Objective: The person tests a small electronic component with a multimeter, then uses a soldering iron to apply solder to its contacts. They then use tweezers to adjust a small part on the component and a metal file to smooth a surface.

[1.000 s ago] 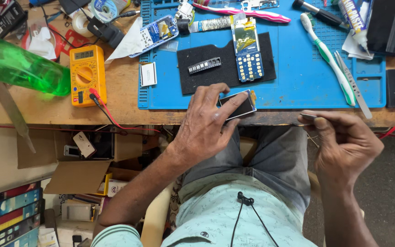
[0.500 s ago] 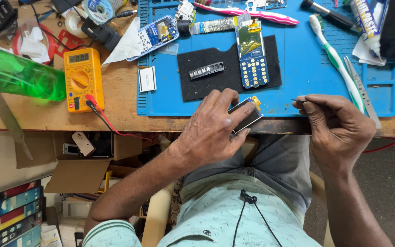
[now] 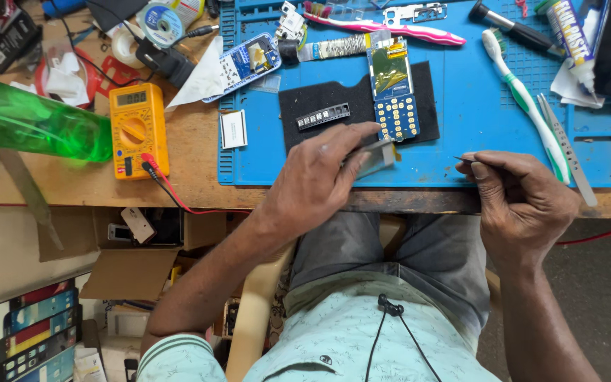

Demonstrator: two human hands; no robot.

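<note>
A small flat silvery part [image 3: 375, 157] is gripped between the thumb and fingers of the left hand [image 3: 316, 180], at the near edge of the blue work mat [image 3: 461, 113], just below the black foam pad [image 3: 319, 99]. A thin metal tool [image 3: 463, 159] is pinched in the closed fingertips of the right hand [image 3: 521, 201], its tip pointed toward the part but kept apart from it. A bare phone circuit board [image 3: 394, 88] is laid on the foam pad beside a small black keypad strip [image 3: 324, 117]. A yellow multimeter [image 3: 138, 129] and a green bottle [image 3: 33, 120] are seen to the left on the wooden bench [image 3: 192, 170].
</note>
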